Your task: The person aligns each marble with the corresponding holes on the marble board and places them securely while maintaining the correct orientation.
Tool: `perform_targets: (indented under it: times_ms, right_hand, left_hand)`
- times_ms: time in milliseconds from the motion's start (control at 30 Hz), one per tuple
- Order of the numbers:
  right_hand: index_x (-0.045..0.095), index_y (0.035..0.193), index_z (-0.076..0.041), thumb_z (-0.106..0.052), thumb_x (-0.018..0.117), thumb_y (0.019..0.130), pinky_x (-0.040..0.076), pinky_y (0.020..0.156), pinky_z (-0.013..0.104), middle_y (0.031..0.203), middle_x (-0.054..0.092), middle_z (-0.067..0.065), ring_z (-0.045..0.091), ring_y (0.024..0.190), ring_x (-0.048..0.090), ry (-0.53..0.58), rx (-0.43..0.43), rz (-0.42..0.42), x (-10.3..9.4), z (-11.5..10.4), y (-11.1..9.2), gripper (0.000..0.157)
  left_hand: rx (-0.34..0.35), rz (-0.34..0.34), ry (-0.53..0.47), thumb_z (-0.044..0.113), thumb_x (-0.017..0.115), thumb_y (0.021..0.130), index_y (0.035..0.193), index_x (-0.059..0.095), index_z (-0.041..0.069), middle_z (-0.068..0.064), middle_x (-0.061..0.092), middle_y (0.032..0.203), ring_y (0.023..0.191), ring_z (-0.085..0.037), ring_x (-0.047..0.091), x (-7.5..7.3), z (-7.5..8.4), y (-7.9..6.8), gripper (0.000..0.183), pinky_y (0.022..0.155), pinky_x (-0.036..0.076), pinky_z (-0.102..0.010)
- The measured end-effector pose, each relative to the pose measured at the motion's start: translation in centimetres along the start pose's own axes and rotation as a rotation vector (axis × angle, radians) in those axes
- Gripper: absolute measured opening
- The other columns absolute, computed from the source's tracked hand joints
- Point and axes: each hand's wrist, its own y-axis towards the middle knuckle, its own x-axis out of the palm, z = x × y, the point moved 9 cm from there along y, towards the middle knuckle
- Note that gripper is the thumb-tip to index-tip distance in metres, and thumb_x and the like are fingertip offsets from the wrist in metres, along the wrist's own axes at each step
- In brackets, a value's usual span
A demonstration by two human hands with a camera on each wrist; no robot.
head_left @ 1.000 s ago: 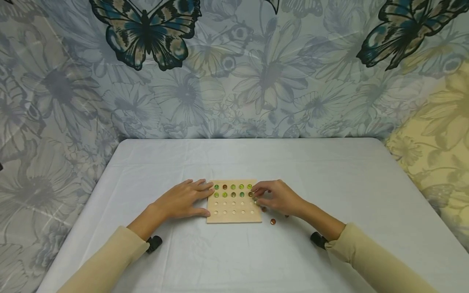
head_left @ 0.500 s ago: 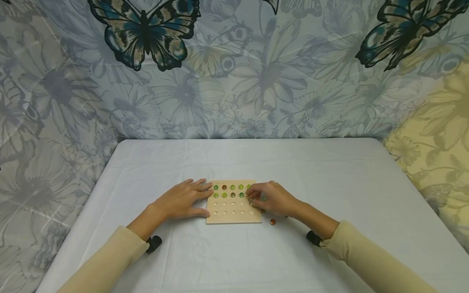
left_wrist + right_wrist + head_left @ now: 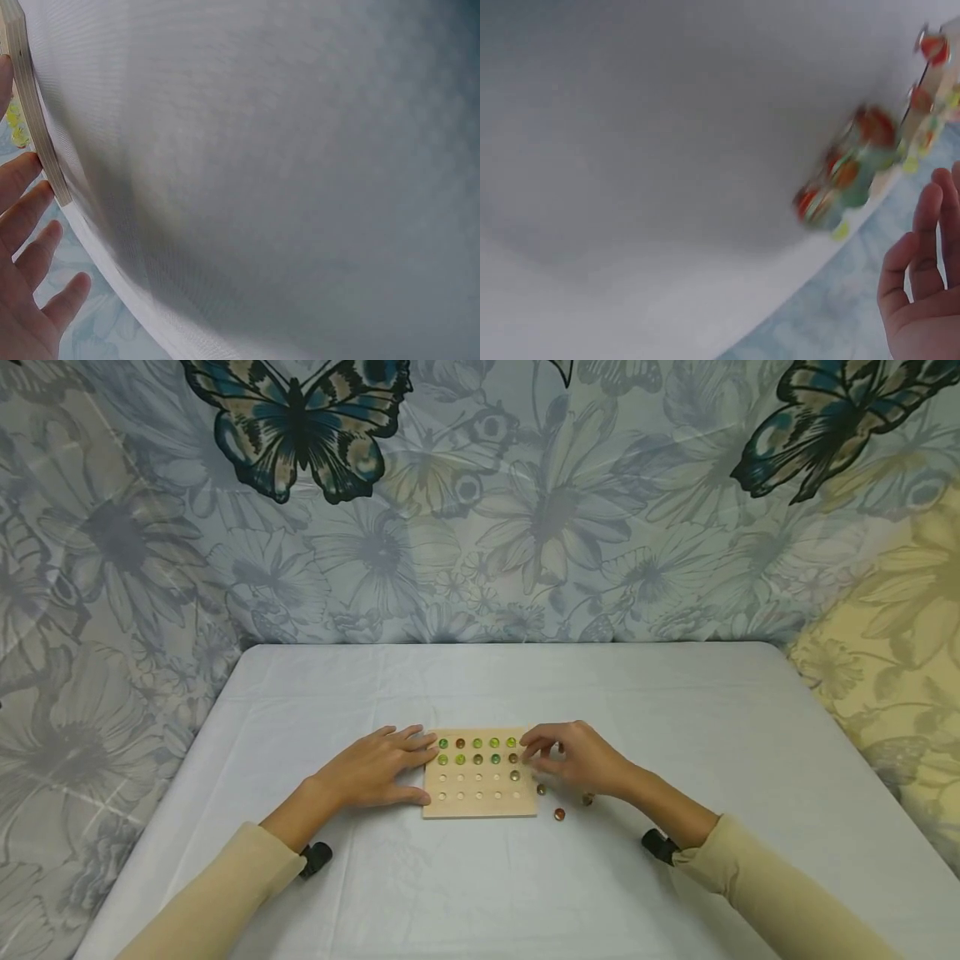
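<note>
A pale wooden board (image 3: 480,786) with rows of round holes lies on the white table. Green, yellow-green and brown glass marbles fill its two far rows, and one more (image 3: 514,776) sits at the right end of the third row. My left hand (image 3: 382,768) rests against the board's left edge, fingers spread; the left wrist view has these fingers (image 3: 34,259) beside the board's edge (image 3: 41,112). By the board's right edge hovers my right hand (image 3: 581,760), fingers loosely bent, no marble visible between them. A cluster of marbles (image 3: 847,172), blurred, shows near the right hand (image 3: 930,277).
Loose marbles lie right of the board: one close to its edge (image 3: 541,789), an amber one (image 3: 559,814) nearer the front, and another (image 3: 587,799) below the right hand. White cloth (image 3: 420,893) covers the table. A flower-and-butterfly patterned backdrop (image 3: 480,543) stands behind.
My right hand moved left over the board and left a marble in the third row's right-end hole, then drew back right. The left hand has stayed in place.
</note>
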Motion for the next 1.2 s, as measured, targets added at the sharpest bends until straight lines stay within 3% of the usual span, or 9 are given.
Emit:
perform_targets:
  times_ms: [167, 300, 500, 767, 1200]
  right_hand:
    - [0.065, 0.107, -0.006, -0.005, 0.071, 0.08, 0.047, 0.066, 0.033, 0.091, 0.069, -0.003, 0.006, 0.079, 0.059, -0.014, 0.051, 0.08, -2.6, 2.3, -0.7, 0.029]
    - [0.065, 0.108, -0.004, -0.004, 0.07, 0.08, 0.046, 0.064, 0.031, 0.091, 0.07, -0.002, 0.008, 0.079, 0.061, -0.002, 0.075, 0.097, -3.4, 3.9, -1.0, 0.028]
    - [0.064, 0.11, -0.004, -0.003, 0.069, 0.08, 0.047, 0.064, 0.029, 0.093, 0.069, -0.001, 0.01, 0.081, 0.062, 0.015, 0.083, 0.083, -3.0, 5.3, -0.7, 0.03]
    - [0.063, 0.11, -0.002, 0.001, 0.068, 0.079, 0.05, 0.075, 0.037, 0.093, 0.069, 0.002, 0.015, 0.085, 0.062, 0.005, 0.099, 0.041, -2.5, 5.7, 0.0, 0.031]
    - [0.064, 0.107, -0.005, 0.002, 0.069, 0.078, 0.049, 0.076, 0.034, 0.091, 0.069, -0.004, 0.012, 0.085, 0.061, -0.031, 0.166, -0.01, -1.8, 6.7, 0.5, 0.031]
  left_hand:
    - [0.005, 0.0, -0.002, 0.066, 0.053, 0.08, 0.136, 0.049, 0.017, -0.002, 0.041, 0.143, 0.132, -0.025, 0.034, -0.2, 0.1, 0.0, 0.074, 0.103, 0.03, -0.052]
    - [0.003, -0.001, 0.001, 0.066, 0.053, 0.08, 0.135, 0.05, 0.017, -0.002, 0.041, 0.142, 0.132, -0.026, 0.034, -0.2, 0.1, 0.0, 0.074, 0.103, 0.03, -0.052]
    - [-0.001, -0.005, 0.003, 0.066, 0.053, 0.08, 0.136, 0.049, 0.018, -0.001, 0.041, 0.143, 0.133, -0.026, 0.034, -0.2, 0.1, -0.1, 0.074, 0.103, 0.03, -0.052]
    - [-0.004, 0.014, 0.002, 0.067, 0.052, 0.079, 0.135, 0.051, 0.018, -0.001, 0.042, 0.142, 0.132, -0.025, 0.035, 0.0, 0.0, -0.1, 0.074, 0.103, 0.03, -0.051]
    - [-0.014, 0.004, 0.012, 0.068, 0.052, 0.08, 0.136, 0.049, 0.019, 0.0, 0.041, 0.143, 0.132, -0.024, 0.034, 0.1, -0.1, -0.1, 0.074, 0.103, 0.03, -0.051]
